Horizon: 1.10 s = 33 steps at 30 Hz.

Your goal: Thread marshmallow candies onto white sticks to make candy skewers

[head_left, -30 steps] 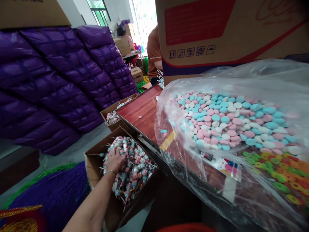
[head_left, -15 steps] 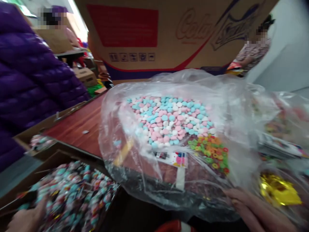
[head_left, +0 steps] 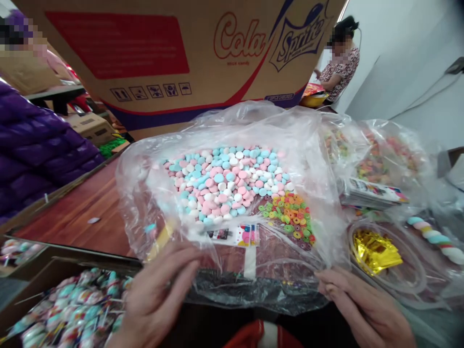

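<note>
A large clear plastic bag [head_left: 134, 169] lies spread over the wooden table. Pink, blue and white candy tablets [head_left: 224, 181] are heaped in it, and small ring candies [head_left: 290, 217] sit at its right side. My right hand [head_left: 362, 302] pinches the bag's near right edge. Over the near left edge reaches my left hand [head_left: 163, 285], fingers stretched out and nothing visible in them. A printed card packet [head_left: 242, 235] shows at the front of the bag. Below my left hand, a carton holds many wrapped lollipops [head_left: 78, 309].
Behind the bag stands a big cardboard box [head_left: 203, 58]. At right are a tub of gold twist ties [head_left: 377, 251], a stack of printed packets [head_left: 373, 191], bagged candy [head_left: 380, 150] and a twisted candy stick [head_left: 435, 239]. Purple stacked packs [head_left: 36, 145] rise at left. A person [head_left: 340, 63] works behind.
My left hand has moved from above the lollipop carton to the bag's near left edge. My right hand still pinches the bag. The view has turned to the right.
</note>
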{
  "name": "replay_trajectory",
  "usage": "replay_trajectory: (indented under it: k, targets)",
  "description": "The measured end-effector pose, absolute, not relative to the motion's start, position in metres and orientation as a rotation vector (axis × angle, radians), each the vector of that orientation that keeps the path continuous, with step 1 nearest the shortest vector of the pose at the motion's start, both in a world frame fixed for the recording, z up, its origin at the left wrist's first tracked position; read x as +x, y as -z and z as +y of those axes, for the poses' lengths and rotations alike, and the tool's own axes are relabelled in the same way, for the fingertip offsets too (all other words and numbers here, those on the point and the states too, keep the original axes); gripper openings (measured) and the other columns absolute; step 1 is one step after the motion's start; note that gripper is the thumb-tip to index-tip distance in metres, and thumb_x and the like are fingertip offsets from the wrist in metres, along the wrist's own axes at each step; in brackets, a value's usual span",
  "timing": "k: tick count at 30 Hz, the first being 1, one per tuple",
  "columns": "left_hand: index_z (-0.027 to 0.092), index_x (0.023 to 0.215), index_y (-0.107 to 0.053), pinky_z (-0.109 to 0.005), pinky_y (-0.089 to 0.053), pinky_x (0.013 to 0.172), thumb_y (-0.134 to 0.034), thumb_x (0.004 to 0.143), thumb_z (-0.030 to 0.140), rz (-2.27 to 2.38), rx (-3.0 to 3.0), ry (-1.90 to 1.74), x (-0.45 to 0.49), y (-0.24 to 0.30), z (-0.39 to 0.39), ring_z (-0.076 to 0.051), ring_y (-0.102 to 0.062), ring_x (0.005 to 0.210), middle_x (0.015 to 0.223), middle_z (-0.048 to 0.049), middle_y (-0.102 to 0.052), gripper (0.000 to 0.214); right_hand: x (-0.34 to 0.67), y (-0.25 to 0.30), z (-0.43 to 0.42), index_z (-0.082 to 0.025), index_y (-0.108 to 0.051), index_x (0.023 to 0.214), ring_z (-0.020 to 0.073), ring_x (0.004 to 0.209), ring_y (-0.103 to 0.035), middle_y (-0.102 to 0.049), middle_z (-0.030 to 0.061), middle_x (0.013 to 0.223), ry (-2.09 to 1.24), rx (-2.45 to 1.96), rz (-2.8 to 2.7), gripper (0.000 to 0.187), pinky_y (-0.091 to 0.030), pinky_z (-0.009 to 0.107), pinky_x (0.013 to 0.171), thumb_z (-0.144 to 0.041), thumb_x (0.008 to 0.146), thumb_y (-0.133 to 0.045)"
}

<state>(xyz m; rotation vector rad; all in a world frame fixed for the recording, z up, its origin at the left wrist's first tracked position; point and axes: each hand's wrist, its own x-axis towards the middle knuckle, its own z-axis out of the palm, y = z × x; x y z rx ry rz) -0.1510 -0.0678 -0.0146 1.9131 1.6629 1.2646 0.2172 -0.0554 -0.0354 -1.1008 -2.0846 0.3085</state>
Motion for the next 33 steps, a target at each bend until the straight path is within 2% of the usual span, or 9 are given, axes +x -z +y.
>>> replay_trajectory:
  k: [3, 7, 9, 13, 19, 23, 27, 31, 33]
  targets:
    - [0.023, 0.09, -0.069, -0.037, -0.051, 0.079, -0.053, 0.091, 0.019, 1.618, 2.232, -0.904, -0.096, 0.022, -0.027, -0.024, -0.062, 0.083, 0.086, -0.007, -0.068, 0.017, 0.218, 0.036, -0.057, -0.023, -0.069, 0.104, 0.0145, 0.074, -0.075, -0.077, 0.0019, 0.086, -0.264, -1.107, -2.065, 0.02, -0.06, 0.015, 0.071, -0.021, 0.091, -0.055]
    - [0.019, 0.079, -0.061, -0.045, -0.049, 0.08, -0.064, 0.086, 0.027, 1.932, 2.312, -0.379, -0.075, 0.033, 0.003, -0.03, -0.058, 0.085, 0.087, -0.0107, -0.065, 0.012, 0.221, 0.04, -0.058, -0.022, -0.067, 0.107, 0.0135, 0.073, -0.075, -0.076, 0.0022, 0.086, -0.279, -1.12, -2.078, 0.021, -0.059, 0.014, 0.071, -0.019, 0.091, -0.053]
    - [0.019, 0.08, -0.06, -0.044, -0.049, 0.081, -0.065, 0.086, 0.027, 1.925, 2.329, -0.281, -0.077, 0.036, 0.008, -0.029, -0.058, 0.088, 0.09, -0.0108, -0.065, 0.012, 0.221, 0.042, -0.057, -0.021, -0.067, 0.106, 0.0129, 0.072, -0.074, -0.076, 0.002, 0.085, -0.271, -1.129, -2.07, 0.02, -0.059, 0.013, 0.071, -0.019, 0.091, -0.054]
    - [0.019, 0.081, -0.062, -0.042, -0.048, 0.082, -0.054, 0.093, 0.021, 1.893, 2.354, -0.227, -0.082, 0.041, 0.011, -0.027, -0.058, 0.087, 0.089, -0.0096, -0.065, 0.015, 0.216, 0.045, -0.054, -0.022, -0.068, 0.106, 0.0141, 0.074, -0.075, -0.077, 0.0022, 0.085, -0.245, -1.144, -2.024, 0.019, -0.059, 0.015, 0.073, -0.021, 0.092, -0.055]
    - [0.018, 0.079, -0.06, -0.042, -0.047, 0.082, -0.042, 0.097, 0.018, 1.844, 2.393, -0.301, -0.088, 0.051, 0.015, -0.026, -0.058, 0.083, 0.085, -0.0098, -0.065, 0.026, 0.22, 0.047, -0.054, -0.02, -0.069, 0.106, 0.0134, 0.075, -0.074, -0.075, 0.0029, 0.086, -0.331, -1.093, -2.06, 0.021, -0.059, 0.014, 0.072, -0.016, 0.088, -0.057]
    - [0.019, 0.076, -0.057, -0.039, -0.046, 0.074, -0.039, 0.099, 0.018, 1.823, 2.474, -0.523, -0.085, 0.043, 0.007, -0.024, -0.056, 0.076, 0.076, -0.0076, -0.062, 0.029, 0.217, 0.045, -0.055, -0.021, -0.068, 0.109, 0.0141, 0.079, -0.074, -0.075, 0.0028, 0.09, -0.376, -1.115, -2.037, 0.024, -0.058, 0.015, 0.075, -0.016, 0.088, -0.059]
    - [0.018, 0.076, -0.059, -0.037, -0.041, 0.066, -0.048, 0.097, 0.019, 1.736, 2.69, -0.897, -0.062, 0.022, -0.009, -0.023, -0.05, 0.068, 0.068, -0.0056, -0.058, 0.023, 0.186, 0.031, -0.052, -0.024, -0.062, 0.114, 0.0129, 0.077, -0.071, -0.073, 0.0013, 0.09, -0.675, -1.2, -1.814, 0.024, -0.057, 0.016, 0.07, -0.018, 0.091, -0.055]
    - [0.014, 0.085, -0.061, -0.036, -0.038, 0.061, -0.055, 0.092, 0.012, 1.523, 2.822, -1.055, -0.031, 0.017, -0.019, -0.023, -0.048, 0.066, 0.069, -0.0071, -0.06, 0.009, 0.153, 0.022, -0.041, -0.021, -0.056, 0.118, 0.0135, 0.072, -0.065, -0.069, 0.0022, 0.092, -0.983, -1.256, -1.559, 0.037, -0.055, 0.02, 0.064, -0.029, 0.083, -0.066]
    - [0.013, 0.087, -0.06, -0.036, -0.038, 0.062, -0.056, 0.091, 0.01, 1.466, 2.829, -1.118, -0.02, 0.021, -0.021, -0.023, -0.048, 0.067, 0.07, -0.0081, -0.061, 0.006, 0.146, 0.023, -0.034, -0.02, -0.059, 0.108, 0.0125, 0.07, -0.061, -0.067, 0.0007, 0.087, -1.033, -1.304, -1.519, 0.025, -0.052, 0.02, 0.065, -0.03, 0.086, -0.062]
